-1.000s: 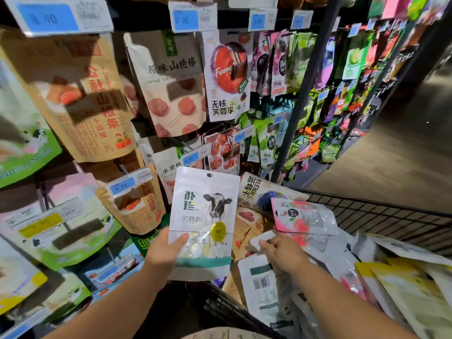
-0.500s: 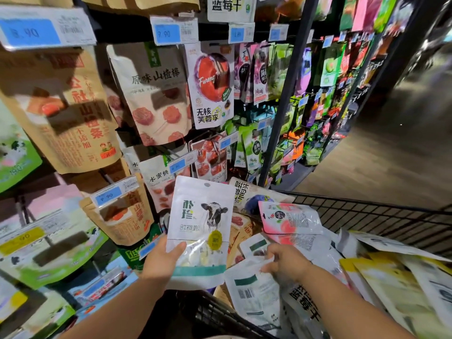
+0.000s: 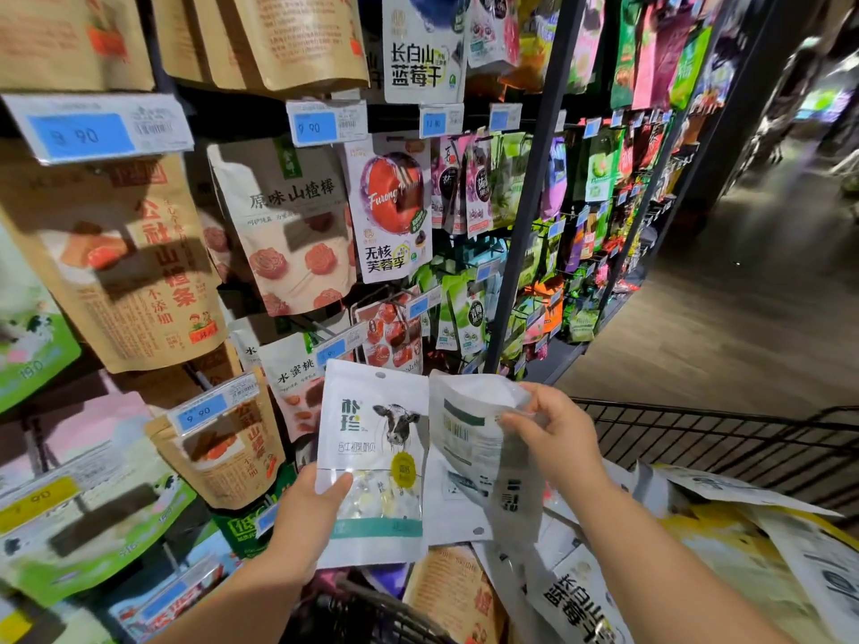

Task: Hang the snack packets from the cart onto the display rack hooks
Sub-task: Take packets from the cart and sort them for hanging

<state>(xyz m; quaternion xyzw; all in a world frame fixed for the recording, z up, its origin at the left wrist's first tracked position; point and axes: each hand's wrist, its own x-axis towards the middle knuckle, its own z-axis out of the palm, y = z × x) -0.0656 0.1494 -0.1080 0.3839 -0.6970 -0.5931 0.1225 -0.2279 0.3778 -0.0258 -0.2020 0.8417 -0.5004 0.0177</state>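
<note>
Left hand (image 3: 307,518): gripping the cow packet (image 3: 376,439) at its lower left edge, thumb lying across the front, centre-bottom of the frame.
Right hand (image 3: 558,439): pinching a 2nd white packet (image 3: 469,439), barcode side showing, touching the cow packet's right edge.
Cart (image 3: 697,411): sitting lower right, holding more packets.
Display rack (image 3: 534,202): filling the left and top.

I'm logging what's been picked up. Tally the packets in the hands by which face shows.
Front showing: 1, the cow packet in the left hand
Back showing: 1, the barcode packet in the right hand
Total: 2
</note>
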